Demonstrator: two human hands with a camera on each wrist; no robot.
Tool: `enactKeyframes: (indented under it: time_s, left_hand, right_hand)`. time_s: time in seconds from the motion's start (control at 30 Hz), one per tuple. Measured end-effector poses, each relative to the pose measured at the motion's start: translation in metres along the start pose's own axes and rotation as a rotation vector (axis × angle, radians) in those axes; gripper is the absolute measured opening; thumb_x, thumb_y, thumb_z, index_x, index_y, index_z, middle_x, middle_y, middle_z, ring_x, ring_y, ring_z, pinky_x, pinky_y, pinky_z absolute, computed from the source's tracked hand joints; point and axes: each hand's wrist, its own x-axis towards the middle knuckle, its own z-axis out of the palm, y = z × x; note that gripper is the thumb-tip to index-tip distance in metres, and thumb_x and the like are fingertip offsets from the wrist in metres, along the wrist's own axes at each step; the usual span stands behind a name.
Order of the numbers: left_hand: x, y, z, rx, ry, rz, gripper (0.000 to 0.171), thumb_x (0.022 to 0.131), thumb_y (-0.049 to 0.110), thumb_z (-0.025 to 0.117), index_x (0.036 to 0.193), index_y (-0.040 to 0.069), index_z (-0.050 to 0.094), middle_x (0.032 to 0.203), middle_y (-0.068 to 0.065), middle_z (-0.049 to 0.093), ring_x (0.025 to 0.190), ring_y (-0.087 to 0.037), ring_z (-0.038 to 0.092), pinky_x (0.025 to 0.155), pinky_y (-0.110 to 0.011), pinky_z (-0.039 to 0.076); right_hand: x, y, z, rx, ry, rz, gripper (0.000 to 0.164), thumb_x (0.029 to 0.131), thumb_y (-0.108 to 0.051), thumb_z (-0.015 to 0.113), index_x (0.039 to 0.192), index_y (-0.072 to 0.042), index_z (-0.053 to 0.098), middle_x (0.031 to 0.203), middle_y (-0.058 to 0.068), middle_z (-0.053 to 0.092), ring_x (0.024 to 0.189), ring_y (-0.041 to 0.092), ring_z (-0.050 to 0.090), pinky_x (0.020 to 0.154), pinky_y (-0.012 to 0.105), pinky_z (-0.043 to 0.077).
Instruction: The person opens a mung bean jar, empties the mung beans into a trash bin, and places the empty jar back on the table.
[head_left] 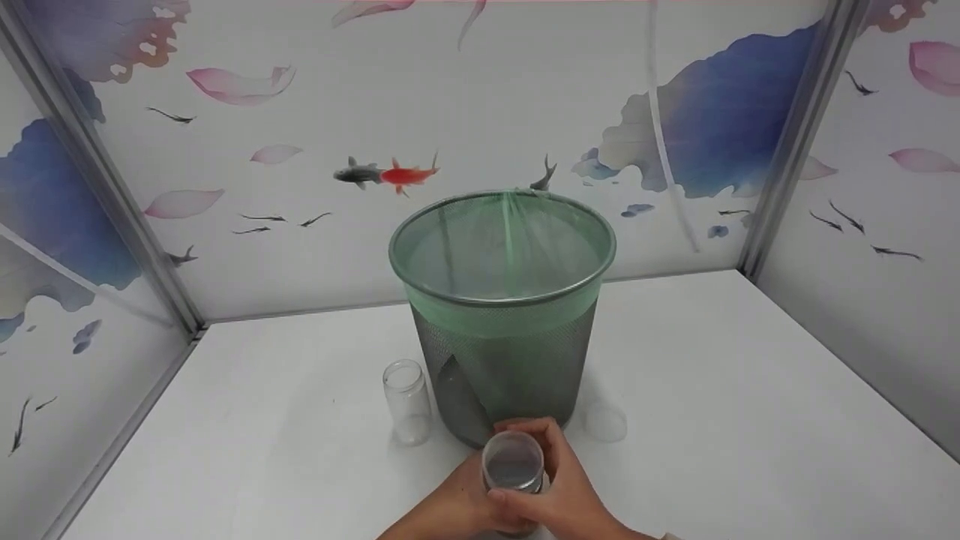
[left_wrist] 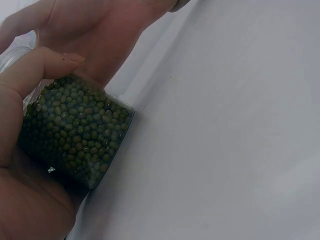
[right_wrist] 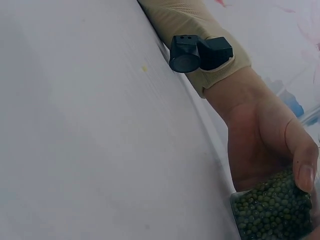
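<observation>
Low in front of the bin, both hands hold a clear jar (head_left: pixel 513 459) filled in its lower part with green mung beans (left_wrist: pixel 80 127). My left hand (head_left: pixel 459 491) grips the jar's body, its thumb lying along the side in the left wrist view. Around the upper part curls my right hand (head_left: pixel 562 480), thumb in front and fingers behind. The jar's top looks see-through and round from above. Left of the bin stands an open, clear, empty jar (head_left: pixel 407 401). A round translucent piece (head_left: pixel 606 421) lies right of the bin.
A dark mesh bin (head_left: pixel 457 397) with a green liner bag (head_left: pixel 517 319) over its rim stands just beyond the hands on the white table (head_left: pixel 262 420). Printed panels (head_left: pixel 315 247) in metal frames enclose the back and sides.
</observation>
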Motion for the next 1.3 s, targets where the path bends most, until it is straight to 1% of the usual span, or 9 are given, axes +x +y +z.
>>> enactKeyframes:
  time_s: [0.17, 0.3, 0.37, 0.57, 0.8, 0.97, 1.07, 1.17, 1.3]
  left_hand:
    - [0.001, -0.002, 0.000, -0.031, -0.006, 0.030, 0.068, 0.077, 0.024, 0.082, 0.137, 0.022, 0.049, 0.126, 0.006, 0.059, 0.113, -0.012, 0.057, 0.099, -0.029, 0.043]
    - [0.002, -0.003, 0.000, -0.091, -0.024, 0.046, 0.070, 0.077, 0.021, 0.081, 0.139, 0.023, 0.047, 0.130, 0.003, 0.057, 0.117, -0.015, 0.055, 0.102, -0.030, 0.041]
    - [0.002, -0.002, 0.001, -0.116, -0.026, 0.035, 0.070, 0.076, 0.021, 0.081, 0.138, 0.024, 0.048, 0.130, 0.002, 0.058, 0.116, -0.017, 0.055, 0.101, -0.030, 0.042]
    - [0.000, 0.000, 0.001, -0.186, -0.025, -0.083, 0.068, 0.075, 0.020, 0.080, 0.135, 0.025, 0.051, 0.124, 0.001, 0.061, 0.107, -0.019, 0.058, 0.094, -0.032, 0.046]
    - [0.001, 0.002, -0.001, -0.134, -0.032, -0.144, 0.068, 0.074, 0.020, 0.080, 0.134, 0.028, 0.050, 0.127, 0.004, 0.058, 0.111, -0.015, 0.056, 0.096, -0.030, 0.043]
    - [0.002, 0.003, -0.002, -0.097, -0.024, -0.181, 0.064, 0.074, 0.022, 0.081, 0.131, 0.027, 0.052, 0.122, 0.006, 0.059, 0.109, -0.015, 0.056, 0.096, -0.031, 0.044]
    - [0.002, 0.003, -0.002, -0.091, -0.014, -0.206, 0.065, 0.073, 0.022, 0.082, 0.131, 0.026, 0.052, 0.122, 0.006, 0.058, 0.110, -0.015, 0.056, 0.097, -0.033, 0.043]
    - [0.002, 0.004, -0.002, -0.101, -0.006, -0.222, 0.064, 0.072, 0.021, 0.083, 0.130, 0.026, 0.054, 0.121, 0.005, 0.059, 0.109, -0.015, 0.056, 0.097, -0.035, 0.043]
    - [0.002, 0.005, -0.001, -0.122, -0.003, -0.217, 0.062, 0.072, 0.018, 0.083, 0.127, 0.025, 0.056, 0.119, 0.003, 0.060, 0.108, -0.017, 0.056, 0.097, -0.036, 0.043]
  right_hand:
    - [-0.002, -0.005, 0.002, -0.050, 0.006, -0.143, 0.063, 0.076, -0.004, 0.082, 0.126, -0.009, 0.045, 0.133, 0.013, 0.057, 0.125, 0.024, 0.052, 0.105, 0.027, 0.039]
    - [-0.003, -0.010, 0.003, -0.073, 0.002, -0.202, 0.063, 0.076, -0.003, 0.082, 0.126, -0.008, 0.044, 0.129, 0.013, 0.059, 0.122, 0.026, 0.054, 0.104, 0.029, 0.040]
    - [-0.003, -0.013, 0.002, -0.091, 0.014, -0.200, 0.064, 0.075, -0.003, 0.083, 0.126, -0.009, 0.045, 0.127, 0.012, 0.059, 0.119, 0.027, 0.055, 0.103, 0.030, 0.041]
    - [0.000, -0.025, -0.007, -0.158, 0.019, -0.123, 0.066, 0.077, -0.010, 0.084, 0.132, -0.010, 0.047, 0.128, 0.007, 0.057, 0.119, 0.021, 0.056, 0.100, 0.028, 0.043]
    - [0.012, -0.046, -0.024, -0.270, -0.039, -0.214, 0.080, 0.071, -0.009, 0.087, 0.141, -0.015, 0.049, 0.131, 0.009, 0.055, 0.121, 0.020, 0.057, 0.093, 0.032, 0.051]
    - [0.018, -0.065, -0.032, -0.345, -0.032, -0.248, 0.077, 0.072, -0.015, 0.087, 0.141, -0.016, 0.052, 0.124, 0.003, 0.054, 0.115, 0.019, 0.060, 0.090, 0.032, 0.054]
    - [0.019, -0.075, -0.036, -0.412, -0.017, -0.243, 0.074, 0.072, -0.026, 0.087, 0.139, -0.020, 0.055, 0.123, -0.001, 0.053, 0.109, 0.017, 0.060, 0.088, 0.031, 0.054]
    - [0.021, -0.084, -0.041, -0.481, -0.027, -0.217, 0.076, 0.070, -0.035, 0.088, 0.137, -0.022, 0.055, 0.122, -0.003, 0.054, 0.105, 0.014, 0.062, 0.084, 0.032, 0.056]
    - [0.021, -0.095, -0.049, -0.561, -0.053, -0.131, 0.079, 0.064, -0.040, 0.090, 0.131, -0.027, 0.050, 0.117, -0.006, 0.056, 0.099, 0.010, 0.064, 0.082, 0.032, 0.057]
